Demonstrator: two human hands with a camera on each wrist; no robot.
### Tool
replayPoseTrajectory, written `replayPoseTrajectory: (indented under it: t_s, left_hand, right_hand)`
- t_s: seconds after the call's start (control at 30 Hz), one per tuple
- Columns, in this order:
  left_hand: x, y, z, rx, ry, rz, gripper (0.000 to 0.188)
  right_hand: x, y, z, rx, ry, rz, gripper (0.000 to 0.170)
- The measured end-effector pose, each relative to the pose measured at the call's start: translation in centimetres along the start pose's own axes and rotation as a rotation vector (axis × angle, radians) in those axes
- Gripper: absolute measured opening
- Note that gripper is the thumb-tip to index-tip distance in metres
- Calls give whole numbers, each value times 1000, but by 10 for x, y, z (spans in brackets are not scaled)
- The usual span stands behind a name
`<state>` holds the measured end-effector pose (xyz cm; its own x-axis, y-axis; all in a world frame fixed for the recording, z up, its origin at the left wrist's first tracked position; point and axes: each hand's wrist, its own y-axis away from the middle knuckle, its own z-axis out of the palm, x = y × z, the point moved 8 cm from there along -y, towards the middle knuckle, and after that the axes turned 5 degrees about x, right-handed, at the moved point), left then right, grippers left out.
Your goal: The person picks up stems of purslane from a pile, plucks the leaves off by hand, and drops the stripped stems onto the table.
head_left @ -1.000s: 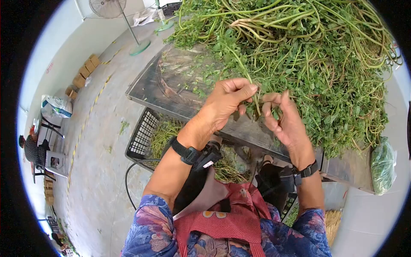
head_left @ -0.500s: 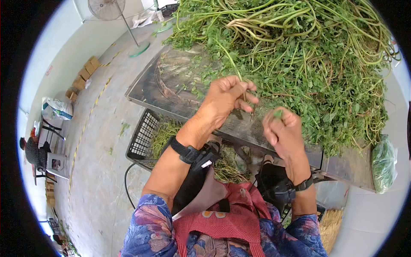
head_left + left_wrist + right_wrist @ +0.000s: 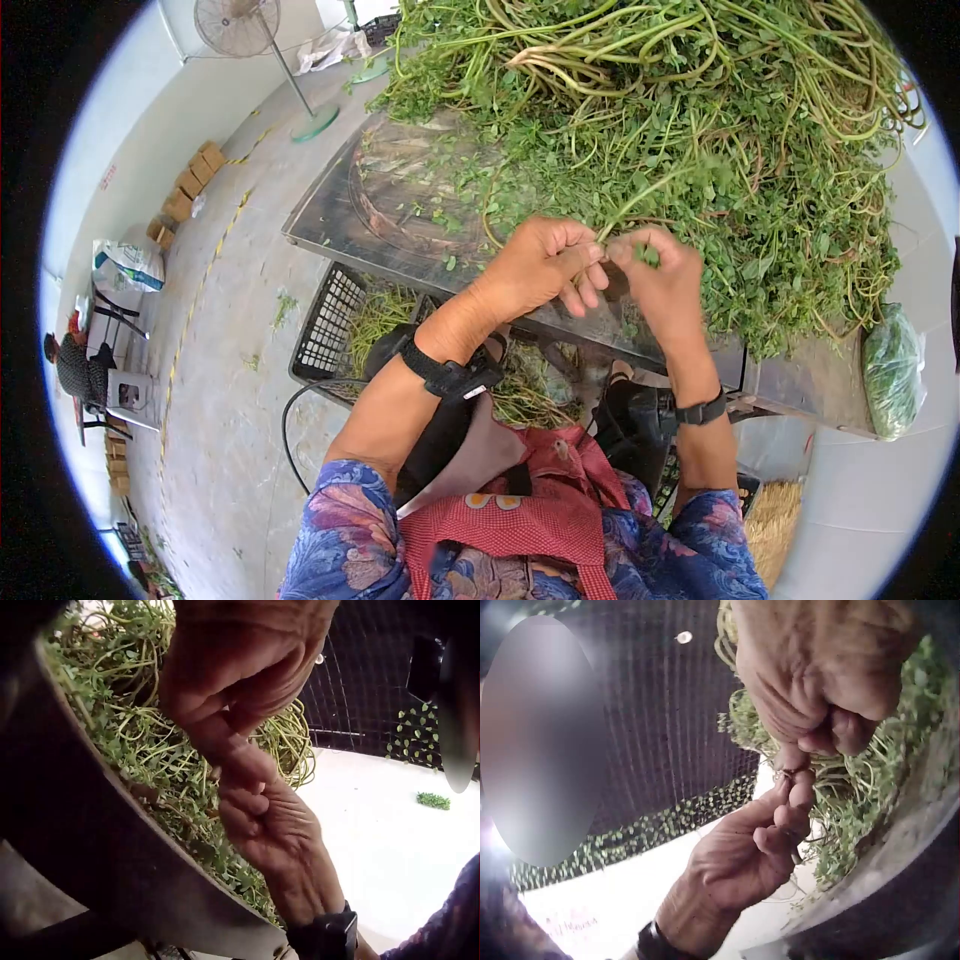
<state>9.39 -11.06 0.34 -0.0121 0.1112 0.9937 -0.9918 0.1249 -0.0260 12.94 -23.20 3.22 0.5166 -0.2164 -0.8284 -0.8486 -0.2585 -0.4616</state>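
A thin green leafy stem (image 3: 640,200) slants up and right from between the two hands, over the edge of a big heap of greens (image 3: 760,180). Its lower end is pinched by the left hand (image 3: 550,265) between thumb and forefinger, the other fingers loosely bent. Close against those fingertips, the right hand (image 3: 662,280) pinches the same stem, with a bit of green leaf showing in its curled fingers. In the left wrist view the fingertips of the left hand (image 3: 240,667) and right hand (image 3: 277,840) meet. The right wrist view shows this meeting too.
The heap lies on a dark wooden table (image 3: 330,200) scattered with leaf bits. Below its edge stands a black plastic crate (image 3: 332,320) of stems. A bag of greens (image 3: 893,370) sits at the right corner. A standing fan (image 3: 240,25) is far left.
The right hand was apart from the left half a second ago, a leaf bit in its fingers; now it has come to the stem. The stem has swung from leaning left to leaning right.
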Motion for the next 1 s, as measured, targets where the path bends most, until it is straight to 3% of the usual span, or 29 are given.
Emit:
replayPoseTrajectory:
  t_s: [0.13,0.2,0.27,0.33,0.37,0.43,0.53,0.6,0.67,0.77,0.8,0.87,1.0]
  left_hand:
    - [0,0,-7,104,14,12,21]
    - [-2,-6,-14,125,60,23,21]
    - [-4,-6,-16,127,94,21,21]
    - [-4,-2,-13,116,197,-58,21]
    - [-2,0,-14,118,200,-54,21]
    - [-3,3,-4,1,422,-143,22]
    - [-4,3,4,-107,495,-159,24]
    - [0,6,9,-146,514,-166,24]
    - [0,7,12,-181,532,-172,24]
    - [-8,3,9,-112,506,-158,24]
    - [-8,1,5,-55,398,-123,24]
    - [-7,-1,1,1,291,-89,24]
    - [-1,0,-5,73,228,-41,22]
  right_hand:
    - [-28,13,-6,26,23,-182,7]
    - [-43,21,4,-100,-79,-239,7]
    - [-33,18,4,-95,-59,-336,6]
    - [27,14,11,-122,-879,506,13]
    - [32,8,10,-142,-936,509,27]
    - [24,4,12,-145,-988,530,30]
    - [21,0,20,-140,-1082,561,39]
    - [17,-1,33,-311,-1171,508,41]
    - [21,-4,36,-289,-1135,462,39]
    - [30,-13,21,-32,-556,388,20]
    - [35,-16,23,-32,-556,388,20]
    - [2,-23,9,145,72,-302,18]
    - [12,-28,-15,313,77,-216,19]
